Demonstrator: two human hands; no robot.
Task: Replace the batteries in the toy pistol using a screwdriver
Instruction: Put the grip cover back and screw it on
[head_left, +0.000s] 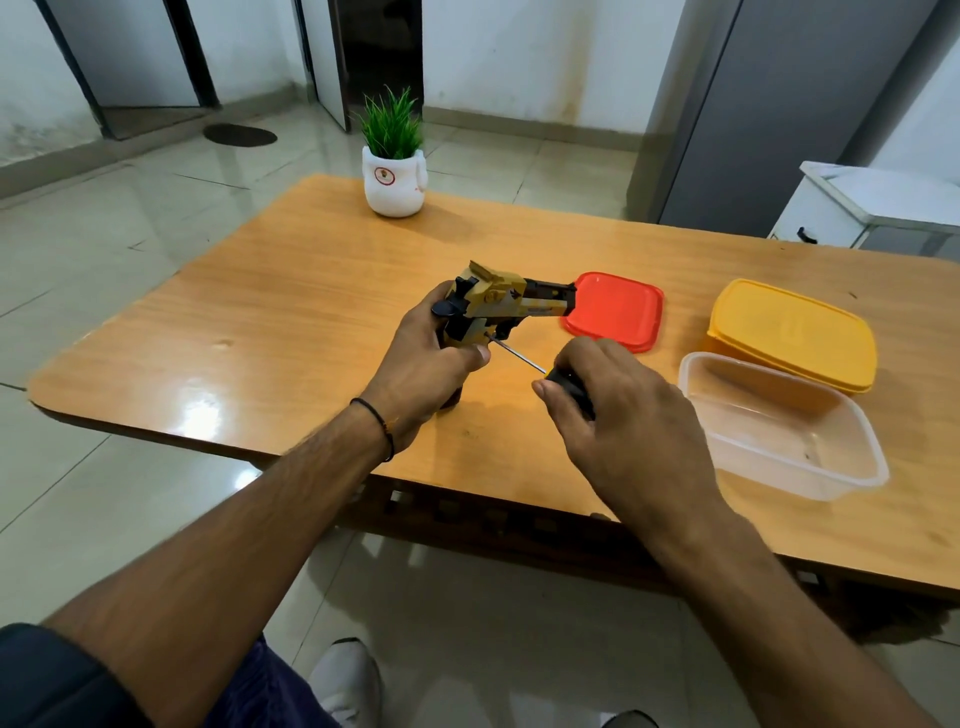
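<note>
A yellow and black toy pistol (498, 306) is held above the middle of the wooden table (291, 322), its barrel pointing right. My left hand (431, 358) grips it by the handle, which the fingers mostly hide. My right hand (608, 410) grips the black handle of a screwdriver (569, 387). The thin metal shaft (517, 353) runs up and left, and its tip touches the pistol's grip just below the trigger area.
A red lid (618, 312) lies flat right of the pistol's barrel. Further right sits a yellow lidded box (789, 332), with an open clear plastic container (779, 421) in front of it. A small potted plant (394, 156) stands at the far edge.
</note>
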